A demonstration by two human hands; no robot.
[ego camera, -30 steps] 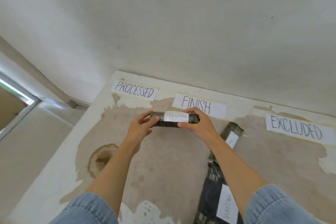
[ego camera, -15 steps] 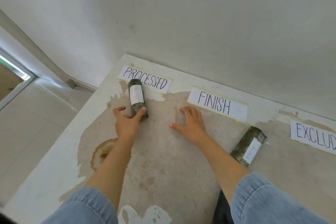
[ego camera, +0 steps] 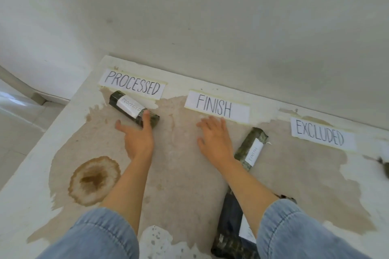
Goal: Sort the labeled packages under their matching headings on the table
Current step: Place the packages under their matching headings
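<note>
Clearly three headings (ego camera: 132, 84), three packages (ego camera: 133, 108) — counted.

A single head-worn wide-angle view looks forward and steeply down from close above the worn, stained beige table (ego camera: 185, 174), taking in its far edge against the plain white wall (ego camera: 210, 17) and the pale tiled floor (ego camera: 19, 124) at left.

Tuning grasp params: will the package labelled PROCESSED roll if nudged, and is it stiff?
Probably rolls: the PROCESSED package is a cylindrical wrapped roll lying on its side. Likely fairly stiff, since it keeps a straight shape. The left hand touches one end with its fingers, perhaps steadying it.
</note>
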